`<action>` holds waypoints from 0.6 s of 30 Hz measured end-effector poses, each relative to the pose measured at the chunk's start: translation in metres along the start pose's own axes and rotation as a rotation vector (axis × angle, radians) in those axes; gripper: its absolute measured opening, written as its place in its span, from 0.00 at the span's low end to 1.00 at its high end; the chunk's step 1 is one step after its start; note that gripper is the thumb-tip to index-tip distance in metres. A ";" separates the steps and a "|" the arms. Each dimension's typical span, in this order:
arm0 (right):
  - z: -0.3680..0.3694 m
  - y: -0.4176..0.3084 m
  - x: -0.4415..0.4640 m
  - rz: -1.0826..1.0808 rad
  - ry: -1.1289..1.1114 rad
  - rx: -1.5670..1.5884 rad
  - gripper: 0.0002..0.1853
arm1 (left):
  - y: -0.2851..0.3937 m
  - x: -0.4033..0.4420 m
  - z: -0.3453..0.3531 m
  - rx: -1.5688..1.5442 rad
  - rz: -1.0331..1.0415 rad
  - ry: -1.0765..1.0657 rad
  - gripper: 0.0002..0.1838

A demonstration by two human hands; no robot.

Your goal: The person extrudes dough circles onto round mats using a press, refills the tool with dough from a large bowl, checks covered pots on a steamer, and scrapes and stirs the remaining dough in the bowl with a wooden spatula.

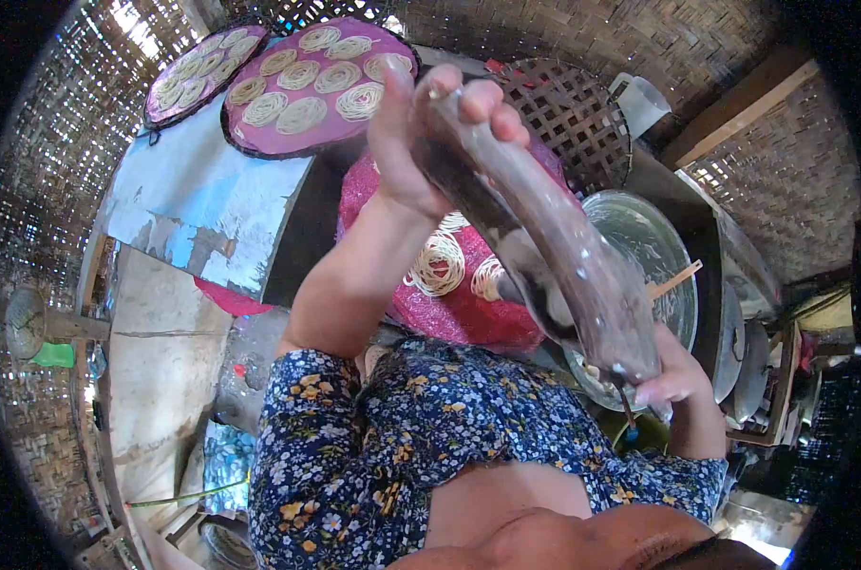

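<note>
Both my hands hold a long, wet, dark brown piece (596, 271) with a lengthwise gap; its exact kind is not clear. It slants across the view, high at the left and low at the right. My left hand (406, 142) is closed round its upper end, fingers over the top. My right hand (679, 370) grips the lower end, with some fingers hidden behind it. Beneath the piece, nests of pale noodle strands (437, 264) lie on a round tray covered in pink-red sheeting (430, 318). The piece and my left arm hide part of this tray.
Two round pink trays (250, 133) with several noodle nests stand at the back left, on a worn blue-white surface (202, 204). A metal basin (672, 237) with a wooden stick (675, 278) is at the right. Behind are an open-weave basket (573, 114) and a pale plastic jug (641, 103).
</note>
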State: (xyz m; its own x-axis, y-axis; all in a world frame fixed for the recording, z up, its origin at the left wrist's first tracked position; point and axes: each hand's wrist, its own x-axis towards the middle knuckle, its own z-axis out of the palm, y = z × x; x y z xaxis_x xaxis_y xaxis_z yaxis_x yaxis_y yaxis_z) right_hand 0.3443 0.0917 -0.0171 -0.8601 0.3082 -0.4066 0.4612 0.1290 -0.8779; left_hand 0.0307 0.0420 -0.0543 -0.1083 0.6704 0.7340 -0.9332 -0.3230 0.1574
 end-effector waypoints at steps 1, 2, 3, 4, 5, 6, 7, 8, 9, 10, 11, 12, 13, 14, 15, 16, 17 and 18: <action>0.000 -0.001 -0.005 0.008 0.013 -0.004 0.44 | -0.007 -0.003 0.003 -0.013 -0.004 0.008 0.25; -0.002 0.001 -0.012 0.019 0.024 -0.009 0.44 | -0.013 -0.005 0.007 -0.026 -0.007 0.018 0.25; -0.004 0.002 -0.019 0.031 0.035 -0.015 0.44 | -0.018 -0.005 0.008 -0.041 -0.007 0.028 0.25; -0.005 -0.001 -0.030 0.036 0.074 -0.041 0.44 | -0.022 -0.001 0.012 -0.043 -0.010 0.027 0.24; -0.005 -0.006 -0.032 0.030 0.093 -0.061 0.44 | -0.022 0.003 0.009 -0.032 0.001 0.001 0.24; -0.007 -0.011 -0.032 0.023 0.114 -0.082 0.44 | -0.021 0.008 0.007 -0.021 0.010 -0.027 0.24; -0.008 -0.015 -0.032 0.016 0.139 -0.103 0.44 | -0.020 0.013 0.006 -0.012 0.017 -0.059 0.24; -0.009 -0.017 -0.028 -0.030 0.161 -0.158 0.42 | -0.017 0.018 0.009 -0.064 0.030 -0.076 0.25; -0.008 -0.017 -0.023 -0.059 0.157 -0.157 0.42 | -0.009 0.022 0.009 -0.004 0.015 -0.128 0.22; -0.007 -0.016 -0.016 -0.089 0.155 -0.156 0.41 | 0.002 0.026 0.008 0.057 -0.001 -0.182 0.18; -0.005 -0.016 -0.011 -0.121 0.152 -0.155 0.41 | 0.011 0.030 0.009 0.119 -0.017 -0.236 0.15; -0.002 -0.020 -0.007 -0.122 0.140 -0.122 0.40 | 0.013 0.026 0.017 0.129 0.021 -0.172 0.15; 0.000 -0.016 -0.007 -0.130 0.121 -0.118 0.40 | 0.014 0.027 0.030 0.222 0.004 -0.155 0.14; 0.001 -0.010 -0.006 -0.138 0.099 -0.113 0.40 | 0.013 0.021 0.039 0.244 0.009 -0.104 0.14; 0.002 -0.005 -0.005 -0.146 0.075 -0.108 0.39 | 0.012 0.017 0.046 0.269 0.015 -0.050 0.14; 0.005 -0.005 -0.007 -0.139 0.071 -0.052 0.39 | 0.011 0.014 0.047 0.279 -0.018 -0.078 0.15; 0.004 -0.001 -0.011 -0.136 0.042 -0.070 0.38 | 0.007 0.012 0.044 0.233 -0.016 -0.110 0.19; 0.000 0.003 -0.014 -0.129 0.011 -0.088 0.38 | 0.002 0.007 0.038 0.186 -0.013 -0.137 0.24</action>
State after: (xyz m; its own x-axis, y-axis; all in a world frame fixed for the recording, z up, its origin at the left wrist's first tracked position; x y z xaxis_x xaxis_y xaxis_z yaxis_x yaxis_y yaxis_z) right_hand 0.3583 0.0881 -0.0142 -0.9112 0.2942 -0.2885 0.3648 0.2503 -0.8968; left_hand 0.0411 0.0213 -0.0239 -0.0371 0.5826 0.8119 -0.8538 -0.4407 0.2772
